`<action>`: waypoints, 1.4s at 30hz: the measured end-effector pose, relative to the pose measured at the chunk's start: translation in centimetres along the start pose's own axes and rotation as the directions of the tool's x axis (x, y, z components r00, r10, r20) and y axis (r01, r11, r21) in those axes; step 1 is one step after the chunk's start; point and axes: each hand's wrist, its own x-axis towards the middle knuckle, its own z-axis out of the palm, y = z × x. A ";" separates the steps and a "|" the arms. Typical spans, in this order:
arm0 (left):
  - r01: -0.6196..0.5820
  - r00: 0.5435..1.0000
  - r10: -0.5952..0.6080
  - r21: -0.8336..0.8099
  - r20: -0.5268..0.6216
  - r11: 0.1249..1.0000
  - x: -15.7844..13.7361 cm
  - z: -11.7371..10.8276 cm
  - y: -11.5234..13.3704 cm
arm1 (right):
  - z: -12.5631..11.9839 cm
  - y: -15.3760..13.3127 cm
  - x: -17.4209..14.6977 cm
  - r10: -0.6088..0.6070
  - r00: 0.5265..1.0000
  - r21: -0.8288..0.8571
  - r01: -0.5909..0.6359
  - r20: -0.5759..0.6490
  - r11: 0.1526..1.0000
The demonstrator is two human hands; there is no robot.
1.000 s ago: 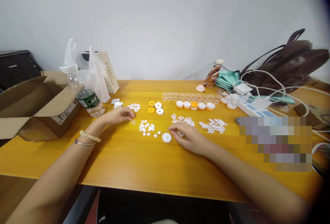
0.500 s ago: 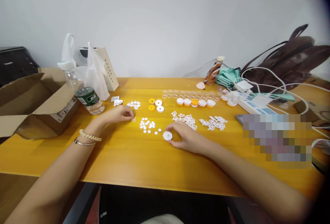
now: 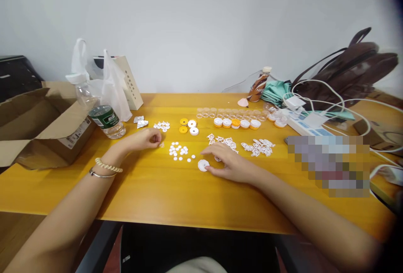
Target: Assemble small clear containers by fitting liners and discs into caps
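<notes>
Sitting on table (image 3: 163, 193), big white disc (image 3: 203, 165). Right hand (image 3: 230, 164) just right of disc, thumb at its edge, grip wide. Left hand (image 3: 143, 139) well left of disc, fingertips close together; cannot tell if holding anything.

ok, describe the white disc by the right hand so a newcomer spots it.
On the brown table, find the right hand. The disc is at its thumb tip, to the right of the small white buttons. It's far wider than any button and, unlike the lacy white pieces, round.
</notes>
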 end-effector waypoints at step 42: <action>-0.309 0.876 0.322 0.095 -0.359 0.946 0.9 6.6 13.5 | 0.5 -0.8 0.6 0.304 0.952 0.458 -0.291 0.049 0.840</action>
